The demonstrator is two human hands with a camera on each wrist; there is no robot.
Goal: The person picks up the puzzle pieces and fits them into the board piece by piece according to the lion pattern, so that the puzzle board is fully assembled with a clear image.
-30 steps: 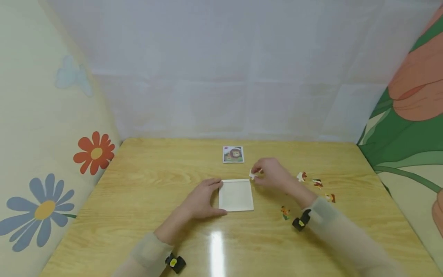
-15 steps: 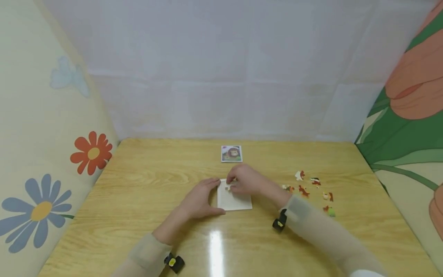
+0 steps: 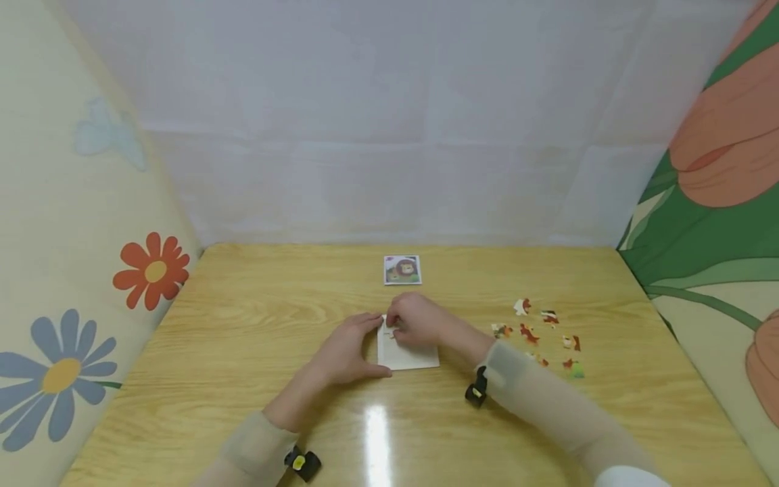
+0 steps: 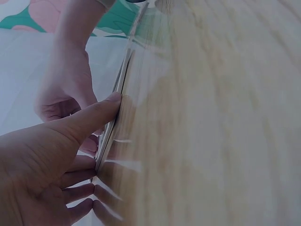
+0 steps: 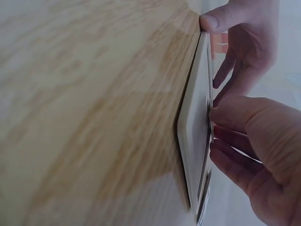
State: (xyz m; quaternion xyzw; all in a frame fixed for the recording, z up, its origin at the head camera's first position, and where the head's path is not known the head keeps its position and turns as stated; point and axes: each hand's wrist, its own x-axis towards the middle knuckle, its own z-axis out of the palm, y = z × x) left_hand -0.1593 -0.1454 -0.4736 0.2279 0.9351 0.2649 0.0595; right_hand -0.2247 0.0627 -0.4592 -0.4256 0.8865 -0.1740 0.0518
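one tray (image 3: 416,358) lies against left hand (image 3: 343,352), partly beneath right hand (image 3: 420,320).

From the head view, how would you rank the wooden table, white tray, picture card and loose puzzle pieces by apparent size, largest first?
1. Wooden table
2. White tray, partly covered
3. Picture card, though it lies farther from the camera
4. Loose puzzle pieces, taken singly; too alike to rank among themselves

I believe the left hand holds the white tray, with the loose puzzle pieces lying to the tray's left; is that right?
Only the side is wrong: the loose puzzle pieces lie to the right of the white tray, as the head view shows. The left hand does hold the tray.
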